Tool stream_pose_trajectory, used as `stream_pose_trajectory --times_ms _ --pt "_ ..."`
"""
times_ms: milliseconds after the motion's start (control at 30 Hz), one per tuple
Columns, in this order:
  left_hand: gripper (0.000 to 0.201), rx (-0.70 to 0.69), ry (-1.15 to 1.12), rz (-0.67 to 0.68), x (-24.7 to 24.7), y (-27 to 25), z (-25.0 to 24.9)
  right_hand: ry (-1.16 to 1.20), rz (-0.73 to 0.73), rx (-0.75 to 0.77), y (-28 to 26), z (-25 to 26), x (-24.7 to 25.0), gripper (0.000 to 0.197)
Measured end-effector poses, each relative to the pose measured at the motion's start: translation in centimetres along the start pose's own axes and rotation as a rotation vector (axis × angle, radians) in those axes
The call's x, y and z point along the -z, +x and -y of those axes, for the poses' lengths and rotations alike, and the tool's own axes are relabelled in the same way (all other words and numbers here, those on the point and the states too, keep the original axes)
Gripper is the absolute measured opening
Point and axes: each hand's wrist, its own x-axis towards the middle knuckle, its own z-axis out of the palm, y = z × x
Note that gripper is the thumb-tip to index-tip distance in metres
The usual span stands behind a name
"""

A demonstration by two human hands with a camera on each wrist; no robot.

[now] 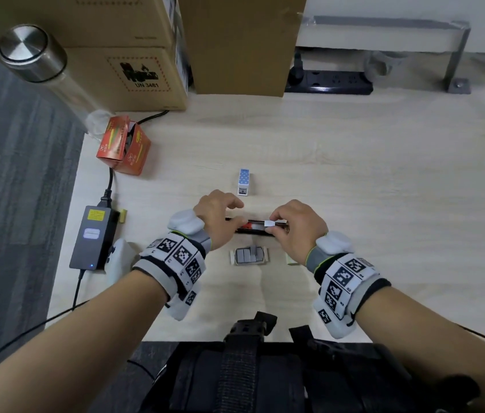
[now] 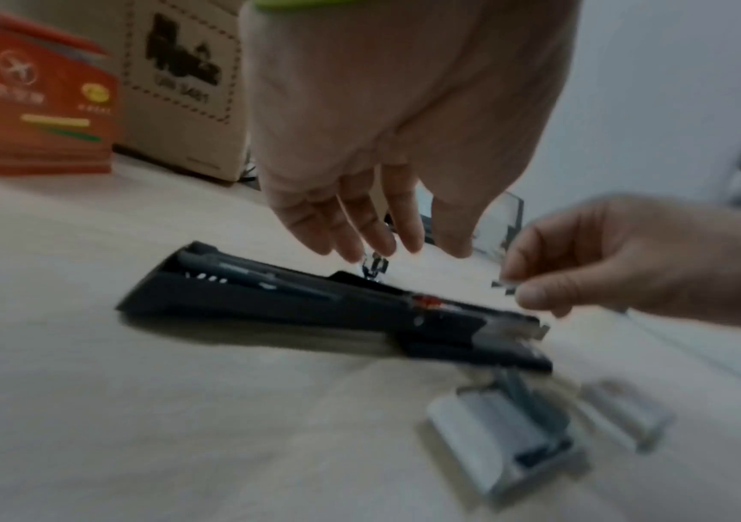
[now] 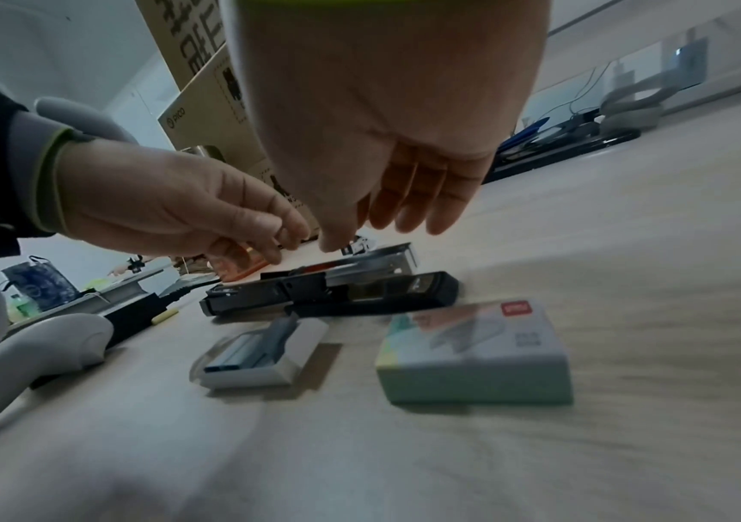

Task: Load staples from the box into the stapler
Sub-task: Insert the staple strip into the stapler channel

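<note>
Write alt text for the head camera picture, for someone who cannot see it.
Over a pale wooden desk, the right hand pinches a short strip of staples above an opened black stapler, while the left hand rests at its other end. An open tray of staples lies nearer the person.
</note>
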Motion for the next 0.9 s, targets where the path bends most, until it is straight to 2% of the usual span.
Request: stream_pose_trajectory --times_ms 67,167,433,600,733,900 --pt "0.037 -0.06 0.158 0.037 -0.6 -0.1 0.8 -0.017 0.024 0.013 0.1 0.3 -0.5 0.013" --pt "0.038 -0.112 0.224 0.078 -1.4 -0.2 1.1 -0.026 0.053 0.019 0.2 0.6 -0.8 0.015" --pt "0.022 -0.109 0.146 0.064 -1.8 -0.1 0.8 -0.08 0.097 0.008 0.8 1.1 -1.2 0.016" --pt "0.022 -0.089 0.129 0.068 -1.7 -0.1 0.9 -0.111 0.092 0.025 1.0 1.3 -1.5 0.034" --pt "0.023 -0.083 0.123 0.065 -1.5 -0.1 0.9 -0.098 -0.016 0.067 0.2 0.7 -1.0 0.023" --pt "0.023 -0.083 0.127 0.061 -1.5 -0.1 0.8 -0.159 0.026 0.103 -0.6 0.0 -1.6 0.023"
